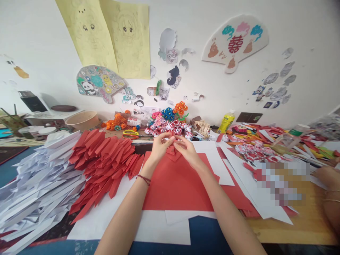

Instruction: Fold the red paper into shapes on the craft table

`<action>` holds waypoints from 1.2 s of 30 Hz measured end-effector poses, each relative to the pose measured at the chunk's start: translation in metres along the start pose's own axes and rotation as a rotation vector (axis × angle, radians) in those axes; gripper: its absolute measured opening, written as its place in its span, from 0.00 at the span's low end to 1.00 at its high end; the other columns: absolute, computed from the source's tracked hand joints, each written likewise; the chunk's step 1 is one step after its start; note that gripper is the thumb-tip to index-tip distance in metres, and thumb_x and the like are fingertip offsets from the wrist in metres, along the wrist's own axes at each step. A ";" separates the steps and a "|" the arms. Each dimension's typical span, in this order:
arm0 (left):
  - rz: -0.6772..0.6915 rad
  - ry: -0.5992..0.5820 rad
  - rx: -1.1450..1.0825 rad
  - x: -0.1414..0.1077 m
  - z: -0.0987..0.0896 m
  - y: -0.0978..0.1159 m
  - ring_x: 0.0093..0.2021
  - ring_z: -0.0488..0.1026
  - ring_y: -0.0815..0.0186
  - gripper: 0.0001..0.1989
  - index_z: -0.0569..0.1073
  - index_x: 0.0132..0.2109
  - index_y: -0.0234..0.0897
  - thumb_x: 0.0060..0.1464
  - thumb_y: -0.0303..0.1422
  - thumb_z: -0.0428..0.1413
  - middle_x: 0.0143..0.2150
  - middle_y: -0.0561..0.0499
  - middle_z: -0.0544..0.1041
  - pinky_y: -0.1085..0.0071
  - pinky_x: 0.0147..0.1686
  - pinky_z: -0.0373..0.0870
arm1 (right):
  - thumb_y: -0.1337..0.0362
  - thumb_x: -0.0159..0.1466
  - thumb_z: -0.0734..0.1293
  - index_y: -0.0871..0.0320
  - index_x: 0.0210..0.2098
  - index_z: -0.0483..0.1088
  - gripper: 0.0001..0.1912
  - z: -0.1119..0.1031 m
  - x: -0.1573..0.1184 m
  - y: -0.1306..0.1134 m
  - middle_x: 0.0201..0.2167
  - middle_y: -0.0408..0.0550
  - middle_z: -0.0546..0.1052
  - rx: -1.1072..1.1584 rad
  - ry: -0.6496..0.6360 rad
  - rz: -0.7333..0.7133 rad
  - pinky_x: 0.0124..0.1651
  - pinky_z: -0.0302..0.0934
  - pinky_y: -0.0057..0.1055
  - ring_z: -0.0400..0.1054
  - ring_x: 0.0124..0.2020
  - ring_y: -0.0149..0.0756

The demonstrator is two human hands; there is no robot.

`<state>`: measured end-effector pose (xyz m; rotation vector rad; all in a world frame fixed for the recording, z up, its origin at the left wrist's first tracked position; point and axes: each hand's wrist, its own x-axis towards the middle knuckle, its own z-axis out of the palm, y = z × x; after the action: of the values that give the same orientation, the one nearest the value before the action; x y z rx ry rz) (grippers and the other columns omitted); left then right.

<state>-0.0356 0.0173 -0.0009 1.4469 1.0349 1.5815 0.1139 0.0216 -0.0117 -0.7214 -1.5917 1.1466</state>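
Note:
My left hand point(162, 145) and my right hand point(186, 149) meet near the middle of the view, fingertips pinched together. Between them is a small piece of folded red paper point(174, 156) with a pointed lower end. Fingers cover its upper part. Below the hands lies a large red paper sheet point(178, 189), with white sheets point(163, 228) under and around it. To the left are a heap of folded red paper strips point(106, 159) and a larger heap of folded white paper strips point(45, 180).
Behind the hands stand red-and-white paper flowers point(172, 128), yellow-handled scissors point(131, 134), a beige bowl point(82, 121) and a yellow bottle point(226, 122). Coloured scraps and more flowers point(251, 150) crowd the right. Another person's arm point(330, 191) rests at the right edge.

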 end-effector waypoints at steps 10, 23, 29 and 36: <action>0.099 0.064 0.277 -0.001 -0.001 -0.003 0.30 0.75 0.66 0.12 0.79 0.36 0.36 0.55 0.39 0.56 0.33 0.49 0.80 0.72 0.32 0.70 | 0.56 0.63 0.66 0.54 0.55 0.67 0.22 -0.002 0.003 0.011 0.42 0.50 0.79 -0.248 0.065 -0.048 0.46 0.68 0.36 0.74 0.43 0.40; 0.090 0.217 0.502 -0.007 0.005 0.001 0.29 0.71 0.68 0.11 0.75 0.28 0.37 0.53 0.40 0.58 0.28 0.53 0.78 0.74 0.34 0.64 | 0.57 0.66 0.61 0.51 0.59 0.65 0.22 0.008 -0.009 -0.004 0.39 0.47 0.79 -0.860 0.282 -0.223 0.40 0.64 0.35 0.73 0.36 0.40; 0.105 0.160 0.273 -0.006 0.009 -0.004 0.29 0.70 0.68 0.15 0.74 0.27 0.36 0.52 0.44 0.58 0.27 0.53 0.76 0.73 0.33 0.65 | 0.55 0.65 0.62 0.51 0.60 0.66 0.24 0.009 -0.004 0.000 0.39 0.48 0.80 -0.588 0.168 -0.166 0.37 0.67 0.35 0.73 0.31 0.39; 0.140 0.134 0.201 -0.006 0.010 -0.002 0.29 0.69 0.69 0.16 0.72 0.27 0.36 0.53 0.44 0.58 0.26 0.53 0.73 0.74 0.34 0.65 | 0.57 0.63 0.65 0.54 0.59 0.66 0.26 0.005 0.000 0.003 0.42 0.50 0.79 -0.284 0.090 -0.070 0.42 0.69 0.36 0.74 0.39 0.42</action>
<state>-0.0249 0.0132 -0.0048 1.5948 1.2218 1.7340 0.1086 0.0212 -0.0144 -0.8808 -1.7081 0.8343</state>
